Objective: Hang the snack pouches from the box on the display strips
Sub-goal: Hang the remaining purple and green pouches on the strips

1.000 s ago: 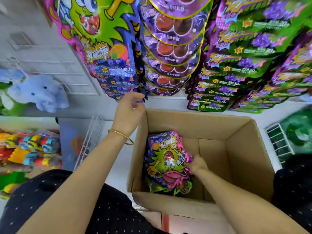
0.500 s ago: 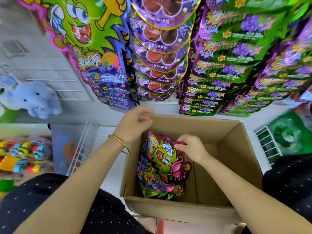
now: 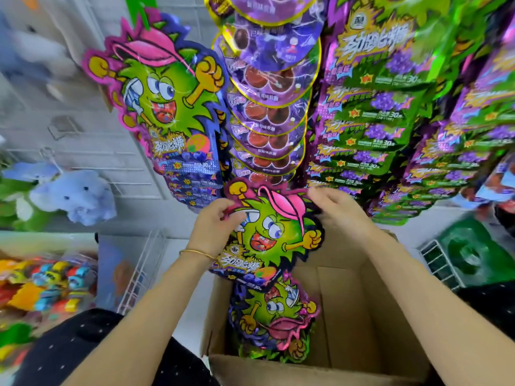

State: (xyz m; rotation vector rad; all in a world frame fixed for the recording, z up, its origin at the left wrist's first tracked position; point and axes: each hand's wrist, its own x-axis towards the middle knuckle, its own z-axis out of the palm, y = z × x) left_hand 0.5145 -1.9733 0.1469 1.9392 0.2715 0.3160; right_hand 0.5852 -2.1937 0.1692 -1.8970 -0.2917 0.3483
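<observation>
A green monster snack pouch [image 3: 274,232] with a pink cap is held up above the cardboard box [image 3: 395,324]. My left hand [image 3: 214,227] pinches its left edge, thumb on the front. My right hand [image 3: 337,204] grips its upper right edge. More monster pouches [image 3: 276,316] stand inside the box at its left side. Just above the held pouch hangs a strip of the same monster pouches [image 3: 167,107], the lowest ones overlapping down to about my hands.
Round purple pouches [image 3: 267,87] and green-purple grape pouches [image 3: 373,112] hang on strips to the right. A blue plush toy [image 3: 75,196] hangs at left over colourful toys [image 3: 41,282]. A white wire rack [image 3: 139,274] leans beside the box; a green item [image 3: 471,252] lies at right.
My right hand has lifted one monster pouch out of the box. My left hand came down from the hanging strip and took its left edge. The view tilted upward.
</observation>
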